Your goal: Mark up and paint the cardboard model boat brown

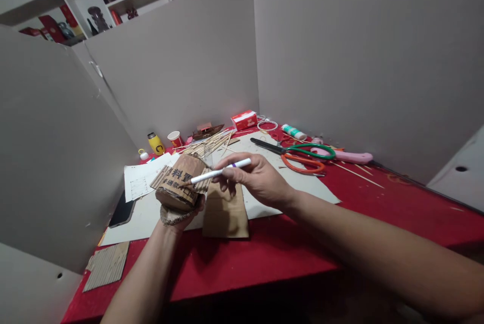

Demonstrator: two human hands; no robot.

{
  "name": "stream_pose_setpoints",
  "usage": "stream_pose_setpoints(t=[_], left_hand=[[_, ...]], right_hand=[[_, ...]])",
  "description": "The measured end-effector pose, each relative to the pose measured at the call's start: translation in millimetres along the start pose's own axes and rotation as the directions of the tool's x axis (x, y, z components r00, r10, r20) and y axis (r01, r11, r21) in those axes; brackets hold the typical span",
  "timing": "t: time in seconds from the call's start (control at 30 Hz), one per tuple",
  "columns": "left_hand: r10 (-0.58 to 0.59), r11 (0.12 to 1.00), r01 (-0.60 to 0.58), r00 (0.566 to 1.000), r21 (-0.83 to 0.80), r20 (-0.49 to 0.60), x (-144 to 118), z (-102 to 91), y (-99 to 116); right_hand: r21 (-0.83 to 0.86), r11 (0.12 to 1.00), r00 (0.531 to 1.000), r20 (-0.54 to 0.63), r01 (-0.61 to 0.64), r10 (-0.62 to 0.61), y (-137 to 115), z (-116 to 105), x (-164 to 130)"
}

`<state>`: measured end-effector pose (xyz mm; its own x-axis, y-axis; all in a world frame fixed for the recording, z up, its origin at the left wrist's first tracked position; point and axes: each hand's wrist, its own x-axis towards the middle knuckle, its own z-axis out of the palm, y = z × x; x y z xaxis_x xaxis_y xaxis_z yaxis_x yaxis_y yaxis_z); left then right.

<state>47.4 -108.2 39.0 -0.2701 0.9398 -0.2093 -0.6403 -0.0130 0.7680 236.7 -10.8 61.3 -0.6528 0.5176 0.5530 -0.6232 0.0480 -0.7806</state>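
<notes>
Currently cradling cardboard cylinder (177, 192) in left hand (188, 219), above desk (227, 266) toward front edge; pinching white pen (207, 175) in right hand (259, 177), from cylinder's right, pointed lengthwise down-left at printing (177, 173); can't confirm contact.

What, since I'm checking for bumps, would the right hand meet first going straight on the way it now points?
Probably the cardboard piece held in the left hand: the white pen in the right hand overlaps it here, though whether its tip touches is unclear.
</notes>
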Motion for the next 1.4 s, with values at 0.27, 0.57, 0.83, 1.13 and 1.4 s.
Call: stream_pose_setpoints(t=[0.27,0.57,0.83,1.13,1.4], left_hand=[[-0.01,1.0,0.008,0.997,-0.03,-0.077,-5.3,7.3,1.8],[-0.043,0.996,0.034,0.993,-0.087,-0.112,0.0,0.8,0.9],[-0.018,0.995,0.011,0.997,-0.099,-0.073,-0.5,3.9,0.6],[-0.009,0.999,0.005,0.994,-0.039,-0.109,-4.7,9.1,1.8],[0.005,0.997,-0.013,0.992,-0.07,-0.124,-5.6,14.1,1.4]], right_hand=[[-0.031,0.999,1.0,-0.017,0.013,-0.014,-1.4,-1.8,0.7],[-0.036,0.999,1.0,-0.016,-0.012,0.012,0.0,-0.9,0.6],[-0.01,1.0,0.999,-0.031,-0.022,0.021,2.1,0.1,1.6],[-0.005,0.999,0.999,-0.017,-0.04,0.04,2.3,-1.1,1.9],[0.014,1.0,0.999,-0.022,-0.025,0.025,2.2,-2.1,1.7]])
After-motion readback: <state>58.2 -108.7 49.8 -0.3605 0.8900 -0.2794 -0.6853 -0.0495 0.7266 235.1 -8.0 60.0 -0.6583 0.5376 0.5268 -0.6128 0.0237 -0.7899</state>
